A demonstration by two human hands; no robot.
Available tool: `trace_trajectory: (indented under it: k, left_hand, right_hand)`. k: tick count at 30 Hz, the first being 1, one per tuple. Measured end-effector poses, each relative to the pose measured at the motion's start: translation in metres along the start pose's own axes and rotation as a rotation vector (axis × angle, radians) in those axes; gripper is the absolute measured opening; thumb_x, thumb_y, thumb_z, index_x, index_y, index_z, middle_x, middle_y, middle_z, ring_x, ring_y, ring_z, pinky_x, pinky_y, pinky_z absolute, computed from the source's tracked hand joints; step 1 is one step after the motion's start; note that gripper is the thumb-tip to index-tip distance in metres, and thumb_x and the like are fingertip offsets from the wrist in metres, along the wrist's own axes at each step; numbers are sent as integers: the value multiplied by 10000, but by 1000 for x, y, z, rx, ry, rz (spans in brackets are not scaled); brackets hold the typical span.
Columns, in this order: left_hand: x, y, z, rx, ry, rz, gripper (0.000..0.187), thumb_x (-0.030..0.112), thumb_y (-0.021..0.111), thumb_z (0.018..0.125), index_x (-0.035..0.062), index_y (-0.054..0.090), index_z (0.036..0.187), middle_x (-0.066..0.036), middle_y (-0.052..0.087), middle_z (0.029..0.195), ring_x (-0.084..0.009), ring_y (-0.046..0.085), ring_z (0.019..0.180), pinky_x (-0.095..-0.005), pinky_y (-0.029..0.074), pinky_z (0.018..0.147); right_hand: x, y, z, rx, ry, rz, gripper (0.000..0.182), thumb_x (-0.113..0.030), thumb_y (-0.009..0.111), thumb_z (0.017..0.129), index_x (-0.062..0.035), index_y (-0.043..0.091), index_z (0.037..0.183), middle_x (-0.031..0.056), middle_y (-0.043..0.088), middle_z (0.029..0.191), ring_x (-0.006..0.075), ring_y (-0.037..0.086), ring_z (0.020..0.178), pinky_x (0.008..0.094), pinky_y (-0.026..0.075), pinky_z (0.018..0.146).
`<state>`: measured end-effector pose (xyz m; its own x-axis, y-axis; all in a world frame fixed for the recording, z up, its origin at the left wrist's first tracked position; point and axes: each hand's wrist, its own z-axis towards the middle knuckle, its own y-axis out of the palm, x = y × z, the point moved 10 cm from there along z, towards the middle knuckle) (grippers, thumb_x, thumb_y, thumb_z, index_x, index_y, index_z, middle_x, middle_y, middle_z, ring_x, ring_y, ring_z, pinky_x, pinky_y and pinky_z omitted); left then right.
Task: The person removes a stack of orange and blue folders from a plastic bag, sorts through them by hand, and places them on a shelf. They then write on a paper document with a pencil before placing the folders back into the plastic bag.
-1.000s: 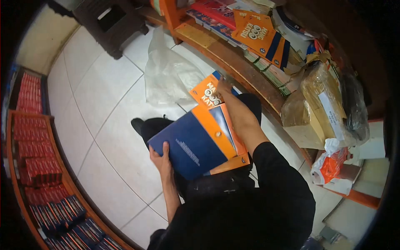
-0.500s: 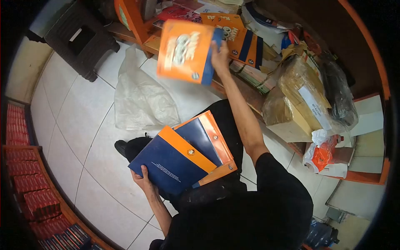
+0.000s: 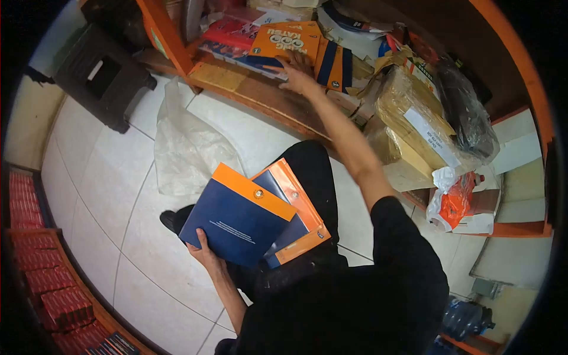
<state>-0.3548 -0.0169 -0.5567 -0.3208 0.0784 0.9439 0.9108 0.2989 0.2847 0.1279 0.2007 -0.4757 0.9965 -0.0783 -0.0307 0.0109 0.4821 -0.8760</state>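
Observation:
My left hand (image 3: 207, 253) grips the lower left edge of a blue book with an orange band (image 3: 236, 219), thumb on top. Under and beside it, more orange-and-blue books (image 3: 299, 204) lie fanned on my lap. My right hand (image 3: 299, 74) reaches to the shelf, its fingers spread over the blue lower edge of an orange book (image 3: 287, 41) with white lettering. That book rests on the shelf, overlapping other orange-and-blue books (image 3: 335, 64) to its right.
A wooden shelf (image 3: 251, 89) runs across the top. Plastic-wrapped cardboard (image 3: 414, 118) and a red-and-white plastic bag (image 3: 452, 204) sit at right. A crumpled translucent bag (image 3: 192, 148) lies on the tiles near a dark stool (image 3: 100, 77). Stacked red books (image 3: 65, 305) line the lower left.
My right hand has carried the orange book from mid-air onto the shelf and now has its fingers spread on it. My left hand still holds the blue book over my lap.

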Motion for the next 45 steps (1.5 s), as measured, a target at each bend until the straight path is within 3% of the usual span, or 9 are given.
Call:
trace_trajectory:
  k: [6,12,15,18,21,25,33,39,45]
  left_hand:
    - [-15,-39,1,131,-49,107,416,249,653,903,-20,523,1191,-121,617,1090,-196,613,935,-313,503,839]
    - [-35,-61,5,153,-152,48,435,212,708,861,-22,527,1179,-117,634,1050,-184,621,916,-297,504,842]
    - [-38,-59,11,163,-200,38,454,229,718,852,-14,527,1183,-119,639,1036,-188,627,909,-306,513,836]
    - [-40,-57,21,158,-211,20,467,241,729,841,-8,526,1181,-122,641,1026,-191,631,898,-308,518,825]
    - [-40,-60,29,190,-201,29,451,240,740,831,-8,543,1151,-122,644,1003,-190,634,883,-297,520,814]
    - [-45,-67,36,217,-195,24,421,238,741,829,-9,562,1119,-127,647,985,-192,638,862,-303,529,797]
    - [-48,-80,37,258,-224,74,410,241,738,831,-11,566,1106,-132,651,961,-200,645,842,-321,542,793]
    - [-51,-86,36,285,-239,70,433,264,744,825,-12,563,1106,-135,647,974,-204,643,845,-317,535,799]
    - [-55,-79,37,221,-254,57,557,311,739,823,-27,503,1198,-172,621,1053,-254,633,925,-357,532,842]
  right_hand:
    - [60,60,41,-400,-117,317,756,-373,826,655,-172,524,1318,125,537,1326,283,519,1210,420,433,991]
    - [88,18,72,-636,-169,327,585,-230,796,745,-74,562,1258,170,617,1185,256,616,1060,398,498,909]
    - [136,7,92,-481,-244,-66,463,-104,680,834,-98,542,1276,180,596,1202,246,635,997,403,518,834]
    - [145,-10,98,-356,-119,112,530,-59,598,867,-237,466,1348,170,594,1220,306,581,1130,438,530,844]
    - [65,-46,77,-142,-519,-112,528,-71,560,859,-157,451,1368,153,528,1307,333,628,960,408,537,753]
    - [34,-5,58,-393,-500,-585,557,-188,548,877,-195,397,1414,146,437,1404,394,536,1120,444,533,819]
    - [68,31,55,-527,-194,-360,849,-685,480,832,-102,344,1433,164,339,1461,439,435,1239,543,470,922]
    - [63,16,67,-526,-185,-314,947,-715,571,747,-60,368,1400,243,457,1345,450,510,1156,506,470,921]
    - [35,28,63,-412,-372,-527,642,-508,609,804,-28,546,1226,218,551,1223,389,581,1058,490,504,826]
